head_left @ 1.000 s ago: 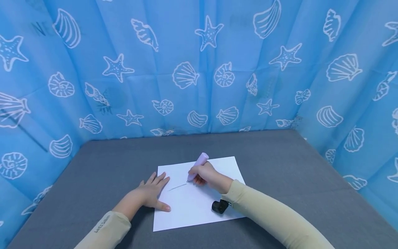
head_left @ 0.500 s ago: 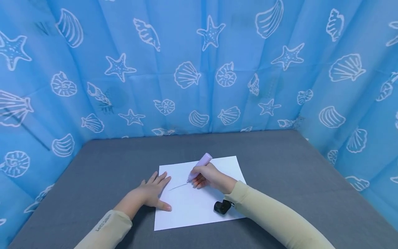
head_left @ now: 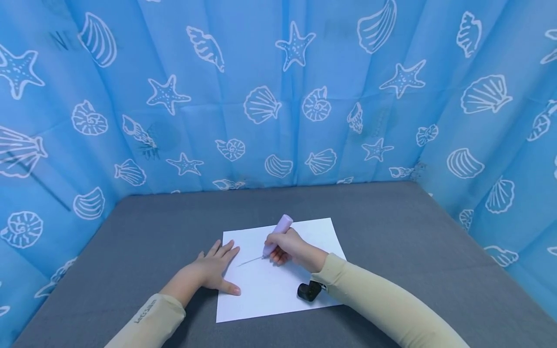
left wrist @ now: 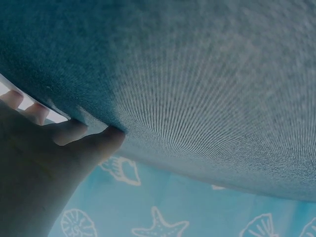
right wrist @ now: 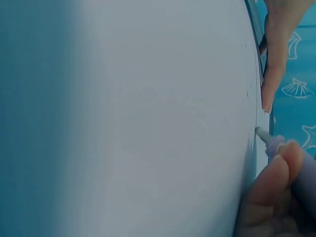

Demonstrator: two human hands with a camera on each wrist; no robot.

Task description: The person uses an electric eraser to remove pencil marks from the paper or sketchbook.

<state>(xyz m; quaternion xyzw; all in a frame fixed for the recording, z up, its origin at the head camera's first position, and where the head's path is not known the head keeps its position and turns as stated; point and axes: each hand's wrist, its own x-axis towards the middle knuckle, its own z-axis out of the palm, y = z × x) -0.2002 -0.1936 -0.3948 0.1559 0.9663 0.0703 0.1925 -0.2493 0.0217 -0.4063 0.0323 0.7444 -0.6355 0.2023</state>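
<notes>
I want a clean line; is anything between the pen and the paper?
Nothing visible: the right hand holds the pen, tip at the line's end on the paper; the left hand rests at the paper's left edge.

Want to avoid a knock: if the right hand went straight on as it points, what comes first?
Probably the left hand: its fingers spread at the left edge of the paper, roughly in line, though depth is unclear.

Left sleeve (head_left: 150,325) pale beige, dark lettering (head_left: 145,311) near its end — and the right sleeve (head_left: 385,299) matches, snug, with a black, rounded device (head_left: 308,292) beside it!
</notes>
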